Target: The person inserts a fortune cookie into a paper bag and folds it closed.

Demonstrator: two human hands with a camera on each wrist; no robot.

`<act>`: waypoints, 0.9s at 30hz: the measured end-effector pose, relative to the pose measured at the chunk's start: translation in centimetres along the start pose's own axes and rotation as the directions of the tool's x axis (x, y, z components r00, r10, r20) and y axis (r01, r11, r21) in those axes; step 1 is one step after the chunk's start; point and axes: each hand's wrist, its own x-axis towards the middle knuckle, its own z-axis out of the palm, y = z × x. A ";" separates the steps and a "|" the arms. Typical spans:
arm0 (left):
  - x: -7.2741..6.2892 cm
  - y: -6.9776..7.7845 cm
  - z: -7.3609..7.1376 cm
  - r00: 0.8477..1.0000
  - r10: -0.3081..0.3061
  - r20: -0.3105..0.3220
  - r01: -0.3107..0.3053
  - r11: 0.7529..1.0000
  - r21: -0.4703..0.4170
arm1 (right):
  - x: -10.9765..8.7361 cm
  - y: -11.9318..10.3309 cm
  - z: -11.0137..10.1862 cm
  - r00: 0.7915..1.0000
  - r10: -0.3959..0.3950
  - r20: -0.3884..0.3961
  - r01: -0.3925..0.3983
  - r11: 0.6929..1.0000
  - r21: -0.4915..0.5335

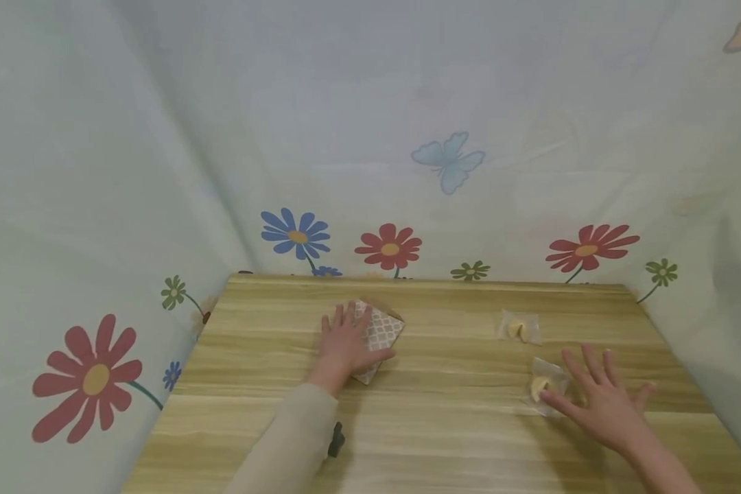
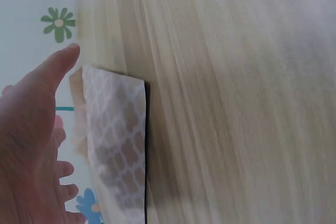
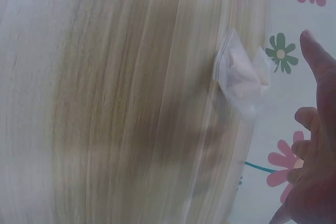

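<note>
My left hand, fingers spread and straight, lies over the left part of a flat paper bag with a white lattice pattern on beige. In the left wrist view the bag shows a plain brown strip along one side, and the thumb stands apart from it. On the right, my right hand hovers with fingers splayed, its thumb overlapping a fortune cookie in a clear wrapper. The right wrist view shows the wrapper beside the hand. A second wrapped fortune cookie lies farther back.
A wood-grain table holds everything. Behind it and along the sides hangs a pale cloth printed with flowers and butterflies. A small dark object shows beside the left sleeve.
</note>
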 end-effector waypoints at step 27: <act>1.0 -0.7 2.9 0.999 -0.035 0.005 0.036 0.997 -0.065 | 0.6 -1.6 0.6 0.999 -0.042 -0.020 0.043 0.999 0.008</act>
